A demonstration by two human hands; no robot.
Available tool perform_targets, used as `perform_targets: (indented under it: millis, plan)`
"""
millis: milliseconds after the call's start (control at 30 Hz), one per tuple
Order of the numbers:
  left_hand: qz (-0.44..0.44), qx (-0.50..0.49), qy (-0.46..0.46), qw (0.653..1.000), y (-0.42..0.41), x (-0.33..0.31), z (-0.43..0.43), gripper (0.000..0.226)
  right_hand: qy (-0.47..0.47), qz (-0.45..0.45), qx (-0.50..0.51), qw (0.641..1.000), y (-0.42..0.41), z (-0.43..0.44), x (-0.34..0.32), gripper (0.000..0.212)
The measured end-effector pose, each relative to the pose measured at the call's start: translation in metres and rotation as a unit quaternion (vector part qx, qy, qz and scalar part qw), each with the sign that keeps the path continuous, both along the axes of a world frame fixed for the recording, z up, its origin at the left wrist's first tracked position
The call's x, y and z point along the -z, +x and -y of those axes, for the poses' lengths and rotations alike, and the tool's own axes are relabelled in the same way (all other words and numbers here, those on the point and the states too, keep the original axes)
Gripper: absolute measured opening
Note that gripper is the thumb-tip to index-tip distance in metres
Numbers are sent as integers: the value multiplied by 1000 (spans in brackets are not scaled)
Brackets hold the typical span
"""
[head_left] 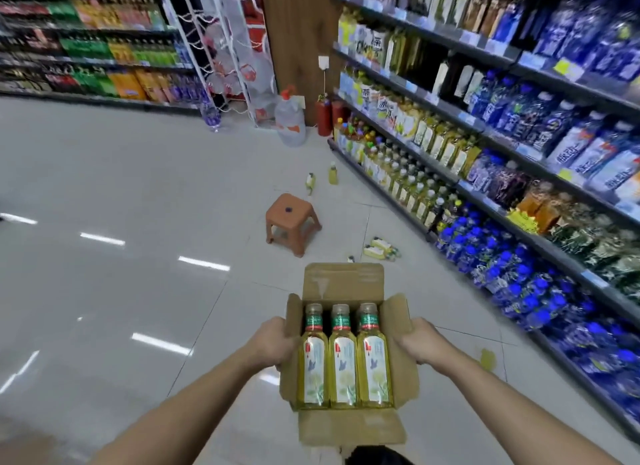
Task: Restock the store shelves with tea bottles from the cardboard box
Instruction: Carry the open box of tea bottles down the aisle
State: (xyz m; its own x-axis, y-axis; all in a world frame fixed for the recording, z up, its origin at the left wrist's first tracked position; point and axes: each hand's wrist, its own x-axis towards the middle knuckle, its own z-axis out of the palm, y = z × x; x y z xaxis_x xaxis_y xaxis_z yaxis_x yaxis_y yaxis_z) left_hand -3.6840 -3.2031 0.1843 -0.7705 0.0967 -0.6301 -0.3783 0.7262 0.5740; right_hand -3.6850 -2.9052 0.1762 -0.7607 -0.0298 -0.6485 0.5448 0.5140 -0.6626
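I carry an open cardboard box (343, 281) in front of me, above the floor. Three yellow tea bottles (341, 357) with green neck bands lie side by side inside it. My left hand (275, 341) grips the box's left wall, fingers curled under it. My right hand (420, 340) grips the right wall the same way. The store shelves (467, 187) run along the right, holding matching yellow tea bottles and blue bottles.
An orange plastic stool (292, 222) stands on the tiled floor ahead. Loose tea bottles lie near it (381, 248) and two stand farther off (332, 173). A large water jug (291, 121) and red fire extinguishers (323, 116) sit by a wooden pillar.
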Motion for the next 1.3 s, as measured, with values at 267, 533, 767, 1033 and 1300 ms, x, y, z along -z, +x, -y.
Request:
perform_targets:
  millis: [267, 533, 767, 1033, 1300]
  plan:
    - [-5, 18, -13, 1000, -243, 2, 30, 41, 4, 4, 24, 1000, -244, 28, 9, 25]
    - [-19, 102, 11, 995, -501, -6, 46, 31, 33, -7, 70, 997, -460, 48, 1, 8]
    - [-63, 215, -38, 974, -691, -17, 27, 37, 42, 8, 193, 980, -591, 50, 14, 16]
    - [-24, 238, -61, 969, -875, -8, -26, 28, 40, 1, 231, 972, -741, 0, 18, 14]
    - [-9, 260, -53, 964, -989, -4, -93, 32, 52, 14, 266, 963, -838, -53, 5, 20]
